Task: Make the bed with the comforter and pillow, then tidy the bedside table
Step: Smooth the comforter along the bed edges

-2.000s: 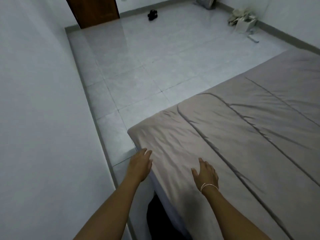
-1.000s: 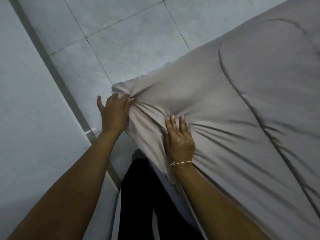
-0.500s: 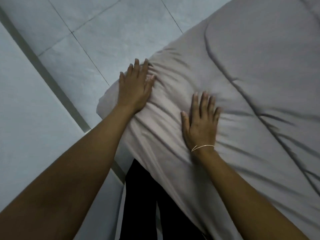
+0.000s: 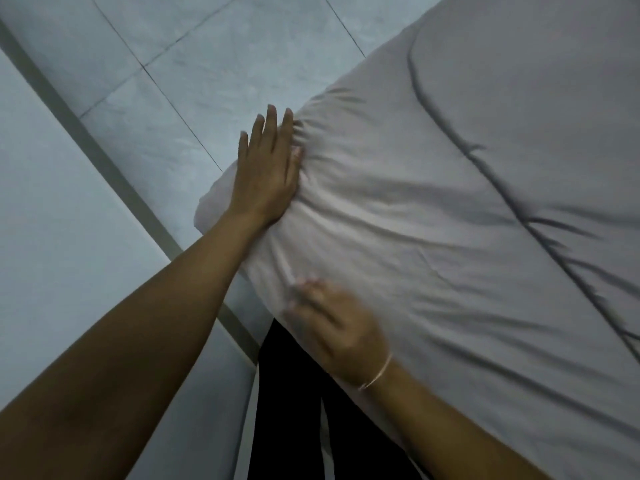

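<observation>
Left hand [image 4: 265,171] lies flat, fingers straight, pressing the corner of the comforter [image 4: 433,209] where it bunches into small folds at the bed's edge. Right hand [image 4: 334,325] is motion-blurred; fingers look loosely curled near the comforter's near edge, can't tell if it's pinching fabric or just brushing it. Change vs half a second ago: right hand was flat on top further in, now it's pulled back toward the edge by the dark trousers [image 4: 287,410]; left hand is in about the same spot, fingers closer together. A second ago both hands were gripping and tugging this corner, so the pull is over and this is the smoothing pass. My read: corner is nearly squared, creases still run across toward the quilted seam [image 4: 485,161]. Comforter covers the bed right to this corner, above the tiled floor [image 4: 173,64]. Pillow and bedside table aren't in view, so those steps are likely still to do.
</observation>
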Available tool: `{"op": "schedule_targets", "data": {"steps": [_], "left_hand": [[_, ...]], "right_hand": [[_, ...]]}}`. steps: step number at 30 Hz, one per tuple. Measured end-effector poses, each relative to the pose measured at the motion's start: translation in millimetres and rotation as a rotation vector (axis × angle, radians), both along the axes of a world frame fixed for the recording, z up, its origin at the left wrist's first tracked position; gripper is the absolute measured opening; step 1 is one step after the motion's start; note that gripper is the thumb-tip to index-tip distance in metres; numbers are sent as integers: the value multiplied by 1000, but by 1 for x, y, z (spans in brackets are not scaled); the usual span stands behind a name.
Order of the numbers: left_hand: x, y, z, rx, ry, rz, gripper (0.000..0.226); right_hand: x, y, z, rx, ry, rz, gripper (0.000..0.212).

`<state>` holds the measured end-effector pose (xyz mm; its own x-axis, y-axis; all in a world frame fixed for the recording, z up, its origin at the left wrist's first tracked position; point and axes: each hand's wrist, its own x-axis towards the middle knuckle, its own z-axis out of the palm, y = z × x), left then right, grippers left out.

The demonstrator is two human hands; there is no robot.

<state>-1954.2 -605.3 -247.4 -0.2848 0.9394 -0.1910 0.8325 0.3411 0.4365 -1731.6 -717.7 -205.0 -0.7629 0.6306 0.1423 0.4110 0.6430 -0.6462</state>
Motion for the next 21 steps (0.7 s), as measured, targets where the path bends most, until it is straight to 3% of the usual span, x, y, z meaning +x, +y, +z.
{"op": "schedule_targets", "data": {"steps": [2, 4, 8, 10, 16, 21], "left_hand": [[6, 2, 3, 66, 53, -21, 53], [13, 1, 4, 74, 41, -40, 53], [17, -18, -3, 33, 34, 1, 56], [16, -30, -6, 45, 36, 78, 56], [11, -72, -13, 30, -12, 273, 59], [4, -79, -6, -51, -61, 252, 62]], "right_hand": [[24, 58, 7, 125, -53, -157, 33], [47, 113, -6, 225, -224, -387, 38], [55, 161, -36, 97, -583, -764, 58], [34, 138, -40, 101, -652, -699, 61], [-10, 30, -31, 82, -585, -300, 68], [-9, 20, -26, 91, -582, -143, 65]]}}
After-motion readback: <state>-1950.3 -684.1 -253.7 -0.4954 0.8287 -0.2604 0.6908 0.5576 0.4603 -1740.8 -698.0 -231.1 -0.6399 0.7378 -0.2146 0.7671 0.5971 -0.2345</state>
